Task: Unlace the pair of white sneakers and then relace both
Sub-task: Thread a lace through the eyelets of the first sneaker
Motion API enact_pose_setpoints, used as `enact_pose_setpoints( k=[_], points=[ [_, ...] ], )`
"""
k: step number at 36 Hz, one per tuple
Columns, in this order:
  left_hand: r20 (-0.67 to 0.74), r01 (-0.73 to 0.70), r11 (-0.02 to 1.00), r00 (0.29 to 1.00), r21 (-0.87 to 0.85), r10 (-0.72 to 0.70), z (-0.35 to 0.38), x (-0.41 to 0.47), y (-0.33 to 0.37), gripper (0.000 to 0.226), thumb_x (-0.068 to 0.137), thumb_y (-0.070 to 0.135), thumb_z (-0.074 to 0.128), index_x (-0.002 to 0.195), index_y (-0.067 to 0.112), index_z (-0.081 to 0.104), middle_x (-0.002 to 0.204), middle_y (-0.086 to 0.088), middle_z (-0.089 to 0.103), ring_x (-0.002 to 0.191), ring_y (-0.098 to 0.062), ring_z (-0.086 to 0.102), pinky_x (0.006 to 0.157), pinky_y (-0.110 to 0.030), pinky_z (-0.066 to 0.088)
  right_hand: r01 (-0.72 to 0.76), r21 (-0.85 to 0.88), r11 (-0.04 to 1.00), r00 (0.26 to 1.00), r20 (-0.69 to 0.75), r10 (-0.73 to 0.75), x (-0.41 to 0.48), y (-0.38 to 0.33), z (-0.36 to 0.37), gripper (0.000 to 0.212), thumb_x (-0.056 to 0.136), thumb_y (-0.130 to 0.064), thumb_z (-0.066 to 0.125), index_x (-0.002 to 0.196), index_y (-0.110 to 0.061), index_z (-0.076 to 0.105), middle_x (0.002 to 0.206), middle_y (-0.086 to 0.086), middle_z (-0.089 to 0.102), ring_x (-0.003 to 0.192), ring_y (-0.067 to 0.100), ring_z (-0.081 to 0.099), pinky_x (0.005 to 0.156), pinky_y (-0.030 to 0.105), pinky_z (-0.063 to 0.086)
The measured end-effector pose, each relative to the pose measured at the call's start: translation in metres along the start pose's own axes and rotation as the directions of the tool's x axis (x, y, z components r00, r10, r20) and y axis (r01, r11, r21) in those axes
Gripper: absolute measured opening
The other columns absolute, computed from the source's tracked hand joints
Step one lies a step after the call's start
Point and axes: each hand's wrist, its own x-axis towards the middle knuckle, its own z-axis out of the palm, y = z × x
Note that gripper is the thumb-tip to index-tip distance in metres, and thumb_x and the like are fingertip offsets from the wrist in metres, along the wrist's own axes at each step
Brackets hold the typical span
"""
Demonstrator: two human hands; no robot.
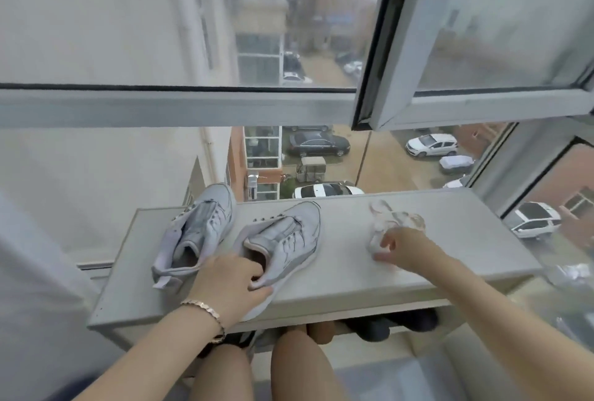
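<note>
Now, left hand (231, 285) around the heel of one sneaker (286, 236) at the shelf (340, 275) edge, right hand (400, 245) pinched on laces (384, 224).

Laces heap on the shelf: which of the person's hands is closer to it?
Right. The right hand pinches the near end of the laces. The left hand is well off to their left, gripping the heel of the nearer sneaker.
</note>
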Motion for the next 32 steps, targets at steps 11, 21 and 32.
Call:
enact_pose_setpoints(
  k=[11,21,32],
  points=[
    [-0.071,0.238,0.968,0.967,-0.075,-0.244,0.013,0.008,0.044,0.048,0.087,0.059,0.044,0.057,0.022,0.033,0.055,0.007,0.041,0.067,-0.014,0.044,0.068,-0.028,0.031,0.060,0.053,0.997,0.991,-0.122,-0.053,-0.005,0.021,0.011,0.040,0.091,-0.030,0.051,0.054,-0.018,0.040,0.062,0.001,0.048,0.068,0.026,0.051,0.057,0.027,0.034],
    [0.018,0.258,0.961,0.966,-0.100,-0.258,0.008,0.018,0.056,0.042,0.088,0.059,0.040,0.063,0.026,0.033,0.062,0.010,0.047,0.071,-0.013,0.051,0.080,-0.029,0.039,0.086,0.168,0.982,0.868,-0.496,0.009,-0.001,0.036,-0.048,0.018,0.093,-0.016,0.052,0.093,-0.007,0.068,0.086,0.011,0.069,0.090,0.032,0.060,0.070,0.035,0.043],
    [-0.336,-0.156,0.794,0.940,-0.588,-0.064,-0.043,0.047,0.082,0.039,0.082,0.035,0.066,0.117,0.034,0.050,0.097,0.030,0.046,0.089,0.012,0.047,0.081,-0.014,0.039,0.499,0.599,0.626,0.790,-0.611,-0.046,0.000,0.004,-0.103,0.028,0.094,-0.003,0.045,0.083,-0.025,0.058,0.068,-0.005,0.059,0.052,0.003,0.057,0.062,0.022,0.050]
  ],
)
